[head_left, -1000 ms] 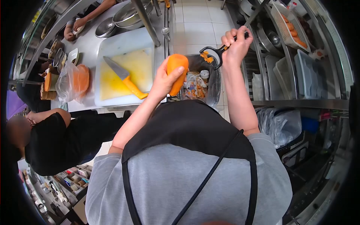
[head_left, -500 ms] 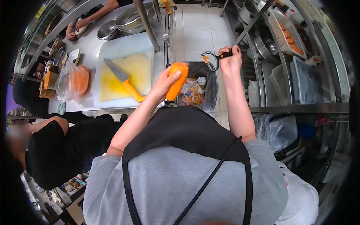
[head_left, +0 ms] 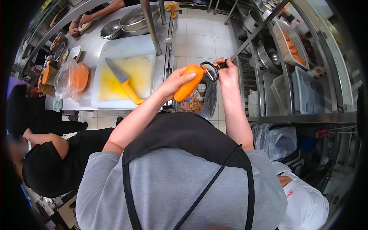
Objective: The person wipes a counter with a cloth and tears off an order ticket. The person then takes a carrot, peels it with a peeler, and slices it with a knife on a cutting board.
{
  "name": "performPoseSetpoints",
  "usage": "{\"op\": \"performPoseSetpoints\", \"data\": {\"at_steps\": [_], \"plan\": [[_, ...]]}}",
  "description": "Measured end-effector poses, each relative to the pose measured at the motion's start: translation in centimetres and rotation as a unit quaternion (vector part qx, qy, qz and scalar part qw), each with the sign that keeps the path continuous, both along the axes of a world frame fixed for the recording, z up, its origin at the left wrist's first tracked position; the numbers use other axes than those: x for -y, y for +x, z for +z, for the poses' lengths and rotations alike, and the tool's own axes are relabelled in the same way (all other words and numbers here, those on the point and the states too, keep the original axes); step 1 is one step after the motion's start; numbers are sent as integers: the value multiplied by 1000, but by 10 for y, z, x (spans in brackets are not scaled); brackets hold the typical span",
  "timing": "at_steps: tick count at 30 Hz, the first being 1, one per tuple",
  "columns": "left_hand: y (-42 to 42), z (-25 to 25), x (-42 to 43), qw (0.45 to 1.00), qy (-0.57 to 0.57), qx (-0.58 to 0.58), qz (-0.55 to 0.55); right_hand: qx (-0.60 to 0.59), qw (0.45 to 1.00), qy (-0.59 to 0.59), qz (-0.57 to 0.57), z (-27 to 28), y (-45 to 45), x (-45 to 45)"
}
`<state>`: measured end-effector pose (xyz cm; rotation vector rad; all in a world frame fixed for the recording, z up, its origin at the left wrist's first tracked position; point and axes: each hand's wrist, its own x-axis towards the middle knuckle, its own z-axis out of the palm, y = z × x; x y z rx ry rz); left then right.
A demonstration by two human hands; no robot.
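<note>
My left hand (head_left: 174, 83) is wrapped round a thick orange carrot (head_left: 188, 85), held tilted above a lined waste bin (head_left: 210, 100). In my right hand (head_left: 227, 69) is a black-handled peeler (head_left: 210, 72), its head at the carrot's far end, where some orange scraps show. Peelings (head_left: 190, 105) and a small pale container (head_left: 201, 88) lie inside the bin. To the left, a knife (head_left: 124, 82) with an orange handle rests on a yellow-stained cutting board (head_left: 100, 69).
A plastic bag with something orange (head_left: 76, 79) stands left of the board. Metal bowls (head_left: 134, 21) sit behind it. A shelf rack on the right holds a basket of carrots (head_left: 293, 46). Co-workers stand at the left (head_left: 57, 161) and lower right (head_left: 299, 195); another person's hands (head_left: 82, 23) work at the counter's far end.
My right hand has brought the peeler left, from apart to the carrot's far end. The carrot has moved slightly right and tilted. The co-worker at the lower right shows more.
</note>
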<state>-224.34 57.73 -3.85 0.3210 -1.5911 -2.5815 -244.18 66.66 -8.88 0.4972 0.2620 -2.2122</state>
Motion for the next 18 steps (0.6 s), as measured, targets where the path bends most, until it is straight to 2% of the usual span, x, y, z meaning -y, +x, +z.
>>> {"op": "performPoseSetpoints", "data": {"at_steps": [8,11,12,14,15,16,17,18], "plan": [[2,-2,-4,1000,26,7,11,56,998,-32,-17,18,-9,-12],[2,-6,-4,999,41,11,24,-102,993,-12,-62,21,-14,-18],[2,-8,-5,998,54,15,30,-102,993,-12,-60,35,-6,-21],[0,-12,-4,997,62,21,34,-329,920,119,-174,65,13,-24],[0,-13,-3,996,70,26,37,-411,880,153,-182,64,14,-24],[0,-12,-2,997,70,26,38,-411,880,152,-181,57,14,-22],[0,-11,-2,996,87,20,31,-581,751,262,-174,46,13,-18],[-1,-10,-2,994,103,15,23,-717,578,357,-157,36,15,-15]]}}
